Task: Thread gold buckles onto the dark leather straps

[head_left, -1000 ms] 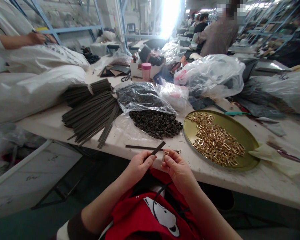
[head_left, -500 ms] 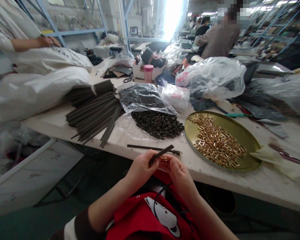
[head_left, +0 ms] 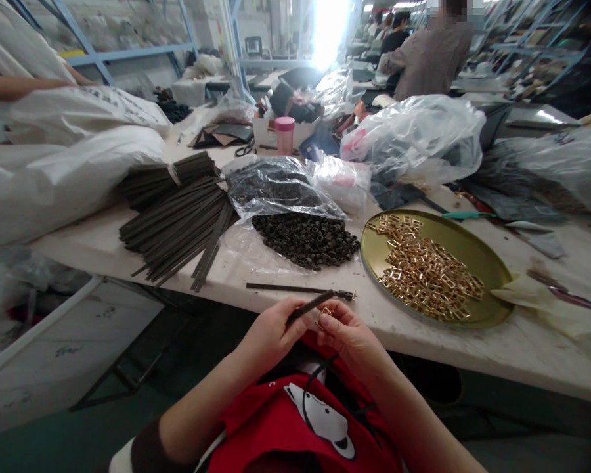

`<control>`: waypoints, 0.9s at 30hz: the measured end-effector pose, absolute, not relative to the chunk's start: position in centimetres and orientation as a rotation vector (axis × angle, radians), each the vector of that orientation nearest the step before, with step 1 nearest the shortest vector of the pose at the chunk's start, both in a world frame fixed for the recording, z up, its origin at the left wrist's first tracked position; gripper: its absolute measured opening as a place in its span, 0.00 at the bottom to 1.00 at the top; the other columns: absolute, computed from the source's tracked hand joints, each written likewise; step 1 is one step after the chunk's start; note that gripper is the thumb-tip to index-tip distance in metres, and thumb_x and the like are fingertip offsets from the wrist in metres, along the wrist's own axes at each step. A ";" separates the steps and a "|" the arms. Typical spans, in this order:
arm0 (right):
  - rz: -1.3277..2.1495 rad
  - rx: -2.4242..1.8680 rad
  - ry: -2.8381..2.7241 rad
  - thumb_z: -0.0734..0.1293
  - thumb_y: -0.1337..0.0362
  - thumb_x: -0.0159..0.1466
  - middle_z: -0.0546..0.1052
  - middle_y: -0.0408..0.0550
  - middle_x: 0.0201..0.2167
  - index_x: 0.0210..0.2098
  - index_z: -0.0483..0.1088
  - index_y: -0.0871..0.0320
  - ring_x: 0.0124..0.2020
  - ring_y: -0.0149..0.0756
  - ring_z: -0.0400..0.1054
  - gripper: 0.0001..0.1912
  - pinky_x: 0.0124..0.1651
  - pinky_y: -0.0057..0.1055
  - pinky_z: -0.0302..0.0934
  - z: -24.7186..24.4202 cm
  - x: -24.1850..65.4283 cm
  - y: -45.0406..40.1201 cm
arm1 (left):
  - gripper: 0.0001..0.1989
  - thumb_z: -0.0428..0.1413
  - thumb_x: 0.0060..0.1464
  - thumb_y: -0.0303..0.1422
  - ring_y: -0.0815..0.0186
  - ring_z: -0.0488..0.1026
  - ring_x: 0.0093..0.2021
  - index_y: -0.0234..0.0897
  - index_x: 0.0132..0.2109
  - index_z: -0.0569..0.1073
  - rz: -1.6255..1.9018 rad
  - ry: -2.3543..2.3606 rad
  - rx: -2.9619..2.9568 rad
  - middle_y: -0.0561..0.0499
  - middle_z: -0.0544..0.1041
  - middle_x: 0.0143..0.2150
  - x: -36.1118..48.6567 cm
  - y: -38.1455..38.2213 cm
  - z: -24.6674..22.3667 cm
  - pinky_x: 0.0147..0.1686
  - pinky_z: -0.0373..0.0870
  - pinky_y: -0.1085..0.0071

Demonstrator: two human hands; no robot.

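My left hand [head_left: 279, 328] is closed round a dark strap [head_left: 311, 306], whose free end points up and to the right. Close beside it, my right hand [head_left: 342, 330] pinches a small gold buckle [head_left: 325, 314] near the strap; whether strap and buckle touch is hidden by the fingers. Just beyond both hands, another strap [head_left: 285, 288] lies on the table with a gold buckle at its right end. Gold rectangular buckles [head_left: 423, 282] fill part of a round gold tray [head_left: 487, 263] to the right. A heap of small dark loops [head_left: 308, 243] sits ahead.
Bundled dark straps [head_left: 175, 226] are fanned out on the table [head_left: 98, 240] at left. White sacks [head_left: 69, 171] and a person's arm [head_left: 24, 87] are farther left. Behind the loops stand a pink-lidded jar [head_left: 284, 135] and a clear plastic bag [head_left: 414, 138]. A teal-handled tool [head_left: 467, 215] lies behind the tray.
My right hand has turned slightly, and the gold buckle now shows upright between its fingers. The strap in my left hand has shifted a little left and down. The person at left has moved an arm.
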State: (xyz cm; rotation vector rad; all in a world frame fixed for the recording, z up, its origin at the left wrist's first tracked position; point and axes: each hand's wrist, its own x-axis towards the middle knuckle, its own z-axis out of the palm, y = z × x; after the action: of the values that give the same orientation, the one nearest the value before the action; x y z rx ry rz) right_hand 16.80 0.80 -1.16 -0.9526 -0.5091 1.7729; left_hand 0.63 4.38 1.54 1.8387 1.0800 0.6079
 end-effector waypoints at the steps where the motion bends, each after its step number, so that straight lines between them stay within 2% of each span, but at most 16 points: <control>1: 1.725 -0.979 -0.514 0.71 0.63 0.51 0.70 0.38 0.22 0.34 0.70 0.55 0.22 0.24 0.64 0.11 0.27 0.22 0.60 -1.2 16.8 0.8 | 0.13 0.46 0.57 0.35 0.66 0.70 0.37 0.36 0.44 0.70 0.592 1.105 1.796 0.50 0.74 0.37 0.4 4.4 1.5 0.38 0.64 0.73; 5: 1.629 -1.044 -0.527 0.70 0.60 0.53 0.71 0.40 0.22 0.38 0.71 0.55 0.23 0.26 0.66 0.14 0.30 0.26 0.63 -1.4 17.0 1.0 | 0.14 0.44 0.58 0.36 0.67 0.68 0.32 0.35 0.41 0.71 0.463 1.096 1.721 0.51 0.73 0.32 -0.2 4.3 1.4 0.34 0.63 0.75; 9: 1.598 -1.005 -0.511 0.70 0.61 0.53 0.69 0.38 0.21 0.41 0.70 0.54 0.21 0.24 0.64 0.16 0.27 0.23 0.62 -1.2 16.9 1.3 | 0.15 0.44 0.58 0.38 0.69 0.66 0.30 0.34 0.39 0.71 0.400 1.071 1.696 0.52 0.71 0.29 -0.2 4.1 1.1 0.31 0.61 0.76; 13: 1.627 -0.926 -0.419 0.72 0.63 0.51 0.68 0.36 0.22 0.37 0.69 0.54 0.19 0.22 0.63 0.15 0.23 0.21 0.61 -0.8 16.9 1.3 | 0.16 0.44 0.58 0.39 0.70 0.65 0.28 0.34 0.39 0.71 0.371 1.087 1.680 0.54 0.69 0.28 -0.3 4.1 0.9 0.30 0.61 0.76; 19: 1.756 -0.857 -0.288 0.73 0.65 0.48 0.69 0.35 0.19 0.32 0.66 0.55 0.16 0.20 0.62 0.14 0.20 0.18 0.59 -0.8 16.7 1.0 | 0.14 0.44 0.58 0.37 0.69 0.67 0.32 0.35 0.40 0.72 0.330 1.052 1.775 0.52 0.73 0.33 -0.9 3.9 0.8 0.33 0.62 0.76; 23: 1.877 -0.827 -0.208 0.73 0.66 0.49 0.70 0.37 0.19 0.33 0.67 0.56 0.16 0.19 0.61 0.14 0.19 0.15 0.56 -1.1 16.7 0.6 | 0.14 0.43 0.58 0.34 0.66 0.69 0.37 0.36 0.42 0.72 0.326 1.048 1.928 0.50 0.74 0.38 -1.3 3.8 0.5 0.36 0.62 0.75; 27: 1.931 -0.769 -0.155 0.73 0.67 0.50 0.70 0.37 0.20 0.35 0.67 0.56 0.16 0.17 0.60 0.15 0.19 0.13 0.54 -0.9 16.9 0.2 | 0.16 0.42 0.59 0.36 0.66 0.69 0.38 0.37 0.43 0.72 0.345 1.064 2.000 0.49 0.74 0.38 -1.6 3.6 0.4 0.38 0.63 0.74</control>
State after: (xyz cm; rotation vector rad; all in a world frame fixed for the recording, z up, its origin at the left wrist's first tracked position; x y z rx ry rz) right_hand 16.88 0.23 -0.93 -0.7694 -0.1547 1.9307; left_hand -1.61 3.59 0.40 2.0004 1.0638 0.3455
